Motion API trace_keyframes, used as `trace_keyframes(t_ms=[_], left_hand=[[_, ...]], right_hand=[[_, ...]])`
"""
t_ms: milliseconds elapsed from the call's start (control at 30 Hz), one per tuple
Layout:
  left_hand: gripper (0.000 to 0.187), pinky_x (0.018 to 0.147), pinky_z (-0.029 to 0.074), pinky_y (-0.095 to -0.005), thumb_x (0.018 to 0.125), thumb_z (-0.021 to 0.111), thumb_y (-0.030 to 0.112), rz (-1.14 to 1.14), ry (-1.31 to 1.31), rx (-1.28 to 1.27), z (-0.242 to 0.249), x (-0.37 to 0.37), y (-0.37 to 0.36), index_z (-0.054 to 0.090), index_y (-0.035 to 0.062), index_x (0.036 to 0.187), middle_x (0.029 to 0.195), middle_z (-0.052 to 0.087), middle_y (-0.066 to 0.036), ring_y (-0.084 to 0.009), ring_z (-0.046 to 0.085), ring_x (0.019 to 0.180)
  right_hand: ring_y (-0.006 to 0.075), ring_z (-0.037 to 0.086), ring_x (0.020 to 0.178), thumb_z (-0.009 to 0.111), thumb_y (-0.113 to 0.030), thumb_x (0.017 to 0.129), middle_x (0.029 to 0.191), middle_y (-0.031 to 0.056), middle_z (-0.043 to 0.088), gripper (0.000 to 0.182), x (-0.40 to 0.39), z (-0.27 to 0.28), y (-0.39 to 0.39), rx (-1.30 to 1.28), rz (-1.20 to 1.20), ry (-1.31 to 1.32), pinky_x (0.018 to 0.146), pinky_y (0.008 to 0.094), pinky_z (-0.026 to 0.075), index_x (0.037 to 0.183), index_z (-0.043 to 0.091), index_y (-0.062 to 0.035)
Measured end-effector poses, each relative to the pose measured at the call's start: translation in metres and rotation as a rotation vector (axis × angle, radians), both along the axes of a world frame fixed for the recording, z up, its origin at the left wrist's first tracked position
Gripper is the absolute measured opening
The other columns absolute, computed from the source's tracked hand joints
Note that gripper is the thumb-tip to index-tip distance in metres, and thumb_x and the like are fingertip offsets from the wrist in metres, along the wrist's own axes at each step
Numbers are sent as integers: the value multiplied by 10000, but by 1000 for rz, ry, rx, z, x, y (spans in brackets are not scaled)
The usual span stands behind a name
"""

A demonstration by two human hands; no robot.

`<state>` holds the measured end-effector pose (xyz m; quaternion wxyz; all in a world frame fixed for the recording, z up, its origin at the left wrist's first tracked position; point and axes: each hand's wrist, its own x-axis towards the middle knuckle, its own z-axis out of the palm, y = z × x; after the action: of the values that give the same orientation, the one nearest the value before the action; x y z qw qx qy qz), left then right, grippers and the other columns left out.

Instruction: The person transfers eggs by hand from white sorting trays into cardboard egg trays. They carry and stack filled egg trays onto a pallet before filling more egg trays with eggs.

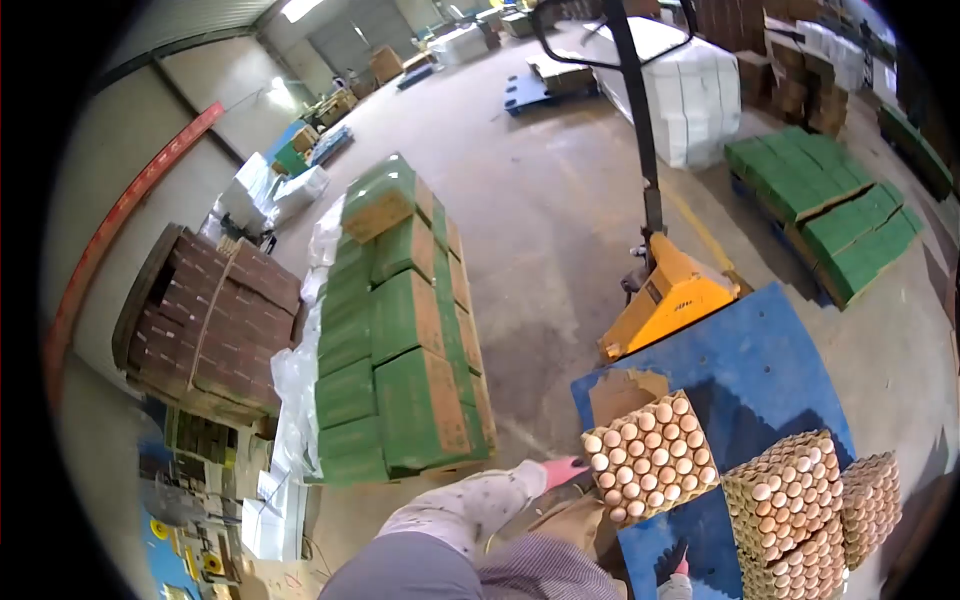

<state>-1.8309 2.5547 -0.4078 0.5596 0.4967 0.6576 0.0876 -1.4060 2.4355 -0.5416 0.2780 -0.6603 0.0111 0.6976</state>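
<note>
Down low, our left hand (563, 470), in a pink glove at the end of a spotted sleeve (462, 508), reaches to the near left edge of an egg tray (650, 457). The fingertips touch or nearly touch that edge; we cannot tell whether the fingers are curled on it or only laid against it. The tray is full of pale eggs and sits tilted above a blue pallet (745, 355). Our right hand (678, 568) shows only as a sliver by the bottom edge, just beside the tray stack (790, 515); its fingers are hidden, so we cannot tell their spread or hold. A second, darker stack (872, 495) stands to the right of that one. A brown cardboard sheet (622, 390) lies on the pallet behind the tray.

Farther out, a yellow pallet jack (668, 295) stands at the pallet's far end. To our left rises a stack of green-and-brown cartons (405, 330); any print on them is too small to read. Green cartons (830, 205) lie flat far right, and white wrapped bundles (690, 85) beyond.
</note>
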Motion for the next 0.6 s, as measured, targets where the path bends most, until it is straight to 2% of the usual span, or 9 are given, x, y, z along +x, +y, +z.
trace_keyframes(t_ms=[33, 100, 200, 267, 300, 333, 367, 467, 600], left_hand=[[476, 942, 445, -415, 946, 537, 429, -127, 32, 63, 25, 12, 42, 584, 76, 1262, 1239, 609, -205, -367, 556, 1151], [643, 1038, 406, -431, 904, 493, 577, -89, 296, 120, -27, 17, 101, 550, 77, 1304, 1300, 575, -193, -365, 525, 1222], [638, 1059, 390, -434, 915, 458, 581, 30, 426, 161, -122, 35, 171, 554, 84, 1304, 1315, 564, -185, -368, 498, 1252], [548, 1013, 420, -421, 942, 476, 502, 75, 252, 219, -158, 46, 192, 599, 56, 1236, 1254, 595, -214, -373, 538, 1185], [595, 1041, 397, -432, 937, 447, 540, 47, 206, 139, -176, 54, 206, 578, 66, 1273, 1310, 558, -210, -383, 503, 1229], [643, 1069, 374, -444, 932, 418, 578, 16, 159, 60, -200, 64, 214, 558, 76, 1310, 1365, 521, -206, -393, 469, 1273], [587, 1013, 408, -391, 956, 450, 535, 102, 10, 148, -244, 68, 212, 619, 55, 1249, 1275, 618, -172, -322, 572, 1176], [493, 1020, 426, -360, 992, 471, 468, 316, -202, -464, -213, 51, 233, 621, 101, 1284, 1286, 629, -71, -192, 573, 1191], [523, 1035, 413, -358, 991, 466, 482, 392, -524, -579, -203, 56, 223, 586, 94, 1320, 1316, 606, -61, -192, 558, 1203]], right_hand=[[261, 577, 952, 452, -593, 940, 1259, 121, 581, 620, -6, -8, 1, -89, -76, -3, 861, 357, 457, 1373, 491, -152], [258, 512, 1080, 432, -713, 880, 1394, 85, 475, 772, -20, -42, 8, -131, -140, -12, 934, 396, 397, 1449, 401, -192], [270, 348, 1335, 396, -839, 796, 1536, 19, 335, 968, -34, -85, 17, -122, -177, -32, 1082, 460, 243, 1530, 271, -220], [270, 214, 1442, 362, -844, 798, 1577, 21, 278, 987, -38, -121, 24, -121, -321, 35, 1141, 473, 115, 1542, 243, -206], [265, 162, 1460, 363, -864, 774, 1608, 12, 200, 999, -38, -142, 22, -60, -304, 105, 1133, 523, 102, 1541, 237, -236], [221, 231, 1432, 407, -682, 913, 1555, 38, 323, 785, -53, -107, 44, 127, -387, 260, 1148, 441, 155, 1519, 309, -193], [221, 238, 1425, 408, -674, 915, 1548, 39, 328, 776, -57, -108, 53, 160, -416, 296, 1144, 439, 160, 1514, 314, -190], [220, 257, 1405, 411, -651, 921, 1526, 42, 346, 750, -58, -136, 33, 85, -400, 231, 1134, 433, 177, 1501, 329, -182], [218, 282, 1379, 415, -621, 930, 1497, 47, 370, 716, -58, -155, 13, 63, -414, 197, 1120, 425, 198, 1483, 349, -171]])
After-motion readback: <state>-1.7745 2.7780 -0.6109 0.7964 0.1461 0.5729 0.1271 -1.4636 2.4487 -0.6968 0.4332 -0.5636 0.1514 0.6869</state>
